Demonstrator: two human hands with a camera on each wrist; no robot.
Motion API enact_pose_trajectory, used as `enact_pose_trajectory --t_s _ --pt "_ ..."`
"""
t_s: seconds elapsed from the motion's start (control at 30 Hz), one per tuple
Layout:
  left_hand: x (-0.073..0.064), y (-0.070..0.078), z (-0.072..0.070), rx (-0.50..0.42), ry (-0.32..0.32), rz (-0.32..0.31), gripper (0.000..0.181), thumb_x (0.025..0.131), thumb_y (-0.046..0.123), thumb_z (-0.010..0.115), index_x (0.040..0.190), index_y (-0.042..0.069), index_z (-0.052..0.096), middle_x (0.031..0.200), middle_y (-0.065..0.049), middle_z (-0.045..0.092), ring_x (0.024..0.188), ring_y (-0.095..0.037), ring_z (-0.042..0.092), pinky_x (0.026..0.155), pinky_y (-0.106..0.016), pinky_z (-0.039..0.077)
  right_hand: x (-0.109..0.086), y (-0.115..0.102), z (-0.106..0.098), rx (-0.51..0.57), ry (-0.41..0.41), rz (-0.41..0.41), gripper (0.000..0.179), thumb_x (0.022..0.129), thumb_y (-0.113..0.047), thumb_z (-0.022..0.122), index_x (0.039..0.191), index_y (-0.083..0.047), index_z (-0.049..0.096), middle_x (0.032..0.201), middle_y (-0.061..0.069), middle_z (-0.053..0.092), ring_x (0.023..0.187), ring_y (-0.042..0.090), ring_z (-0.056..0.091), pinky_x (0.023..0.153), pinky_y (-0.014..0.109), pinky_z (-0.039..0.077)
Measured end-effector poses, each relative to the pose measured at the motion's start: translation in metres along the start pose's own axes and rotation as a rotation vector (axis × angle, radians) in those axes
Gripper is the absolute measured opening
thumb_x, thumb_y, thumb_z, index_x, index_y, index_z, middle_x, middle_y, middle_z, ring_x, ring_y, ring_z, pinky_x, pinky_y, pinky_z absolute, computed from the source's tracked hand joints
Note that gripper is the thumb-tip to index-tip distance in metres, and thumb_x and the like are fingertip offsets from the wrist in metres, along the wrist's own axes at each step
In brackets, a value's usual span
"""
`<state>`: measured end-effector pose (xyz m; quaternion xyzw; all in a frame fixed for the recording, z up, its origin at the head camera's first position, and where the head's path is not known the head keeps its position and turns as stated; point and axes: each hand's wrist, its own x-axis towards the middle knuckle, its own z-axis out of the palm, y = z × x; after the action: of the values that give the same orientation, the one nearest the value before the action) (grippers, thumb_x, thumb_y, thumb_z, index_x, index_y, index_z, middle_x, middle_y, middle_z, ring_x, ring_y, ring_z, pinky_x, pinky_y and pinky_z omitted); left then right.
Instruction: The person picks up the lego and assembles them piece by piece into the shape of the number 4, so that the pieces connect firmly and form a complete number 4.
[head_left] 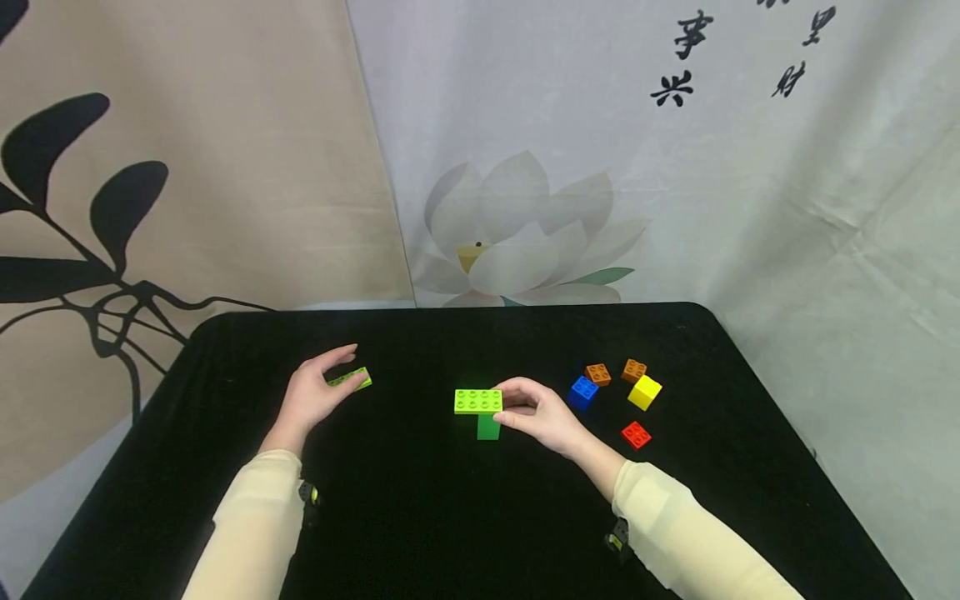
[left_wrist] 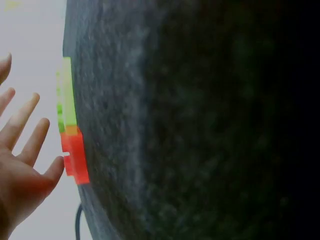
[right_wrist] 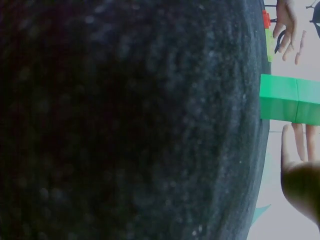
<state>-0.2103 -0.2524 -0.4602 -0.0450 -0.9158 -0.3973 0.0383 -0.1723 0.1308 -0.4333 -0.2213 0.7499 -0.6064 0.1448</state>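
Eight round studs atop lime brick

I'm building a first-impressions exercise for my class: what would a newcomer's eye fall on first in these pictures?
Probably the lime-green eight-stud brick atop a green column, held at its right end by the right hand near the middle of the black tabletop. Next, perhaps, the yellow brick, blue brick and red brick scattered right of that hand. Behind, a large pale lotus print stands out on the backdrop cloth.
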Motion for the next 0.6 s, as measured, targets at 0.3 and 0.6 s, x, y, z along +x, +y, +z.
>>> enact_pose_trajectory --t_s 0.3,0.6 --pt "0.000 -0.007 -0.007 -0.040 -0.080 -0.106 0.067 0.090 0.032 0.075 0.148 0.012 0.046 0.151 -0.018 0.041 0.140 -0.043 0.030 0.108 -0.068 0.025 0.001 0.001 -0.001 -0.005 -0.008 0.006 0.035 0.093 -0.003 0.065 0.126 0.004 0.055 0.122 0.018 0.061 0.115 0.035 0.058 0.097 0.042 0.050" --pt "0.002 -0.013 -0.006 -0.108 -0.131 -0.165 0.060 0.088 0.029 0.076 0.141 0.012 0.054 0.145 -0.016 0.049 0.136 -0.042 0.035 0.106 -0.068 0.028 0.000 0.000 -0.001 -0.002 -0.015 0.005 0.035 0.093 -0.003 0.065 0.126 0.004 0.055 0.122 0.019 0.060 0.115 0.035 0.057 0.097 0.040 0.050"
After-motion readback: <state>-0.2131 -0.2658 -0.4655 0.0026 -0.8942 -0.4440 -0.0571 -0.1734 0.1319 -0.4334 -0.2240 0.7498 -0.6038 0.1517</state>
